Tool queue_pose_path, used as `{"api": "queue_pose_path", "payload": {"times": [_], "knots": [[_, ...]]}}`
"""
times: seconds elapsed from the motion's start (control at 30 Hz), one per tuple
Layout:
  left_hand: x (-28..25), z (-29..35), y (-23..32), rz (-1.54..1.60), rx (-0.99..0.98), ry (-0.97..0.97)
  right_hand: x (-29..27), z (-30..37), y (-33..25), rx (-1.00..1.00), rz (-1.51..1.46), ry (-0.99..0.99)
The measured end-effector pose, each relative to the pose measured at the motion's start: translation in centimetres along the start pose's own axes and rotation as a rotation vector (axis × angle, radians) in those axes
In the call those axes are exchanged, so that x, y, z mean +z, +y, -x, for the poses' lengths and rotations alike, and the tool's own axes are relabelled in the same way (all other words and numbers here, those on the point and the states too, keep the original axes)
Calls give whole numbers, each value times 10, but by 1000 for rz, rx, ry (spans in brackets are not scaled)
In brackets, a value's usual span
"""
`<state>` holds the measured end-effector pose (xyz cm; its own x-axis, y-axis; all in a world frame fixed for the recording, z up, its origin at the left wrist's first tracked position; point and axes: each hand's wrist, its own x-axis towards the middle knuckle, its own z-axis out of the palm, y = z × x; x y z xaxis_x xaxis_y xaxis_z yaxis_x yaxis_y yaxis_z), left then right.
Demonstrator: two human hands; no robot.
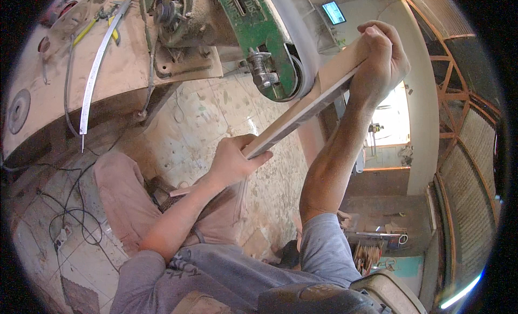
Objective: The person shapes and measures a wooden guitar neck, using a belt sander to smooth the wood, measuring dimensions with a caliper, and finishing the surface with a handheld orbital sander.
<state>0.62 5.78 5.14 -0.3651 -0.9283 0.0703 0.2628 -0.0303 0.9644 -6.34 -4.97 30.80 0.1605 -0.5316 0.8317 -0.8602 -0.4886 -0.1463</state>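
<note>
Both hands grip a long wooden board against the sanding belt.

Left hand fingers wrap the near end; right hand fingers clench the far end. The wooden board slants between them, its middle touching the sanding belt.

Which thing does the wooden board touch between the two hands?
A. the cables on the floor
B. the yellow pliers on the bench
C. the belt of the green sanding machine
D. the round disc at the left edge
C: the wooden board, held at its near end by the left hand and at its far end by the right hand, presses against the grey belt of the green sanding machine.
</note>
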Motion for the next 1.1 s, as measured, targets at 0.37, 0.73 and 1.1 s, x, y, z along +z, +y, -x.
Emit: {"api": "queue_pose_path", "payload": {"times": [0.37,0.73,1.1], "knots": [[33,24,-9,-142,201,366,16,-5,57,-449,-927,-66],[32,35,-14,-205,236,421,7,11,53,-280,-1125,-139],[15,22,-14,-233,263,385,0,9,71,-377,-982,-133]]}}
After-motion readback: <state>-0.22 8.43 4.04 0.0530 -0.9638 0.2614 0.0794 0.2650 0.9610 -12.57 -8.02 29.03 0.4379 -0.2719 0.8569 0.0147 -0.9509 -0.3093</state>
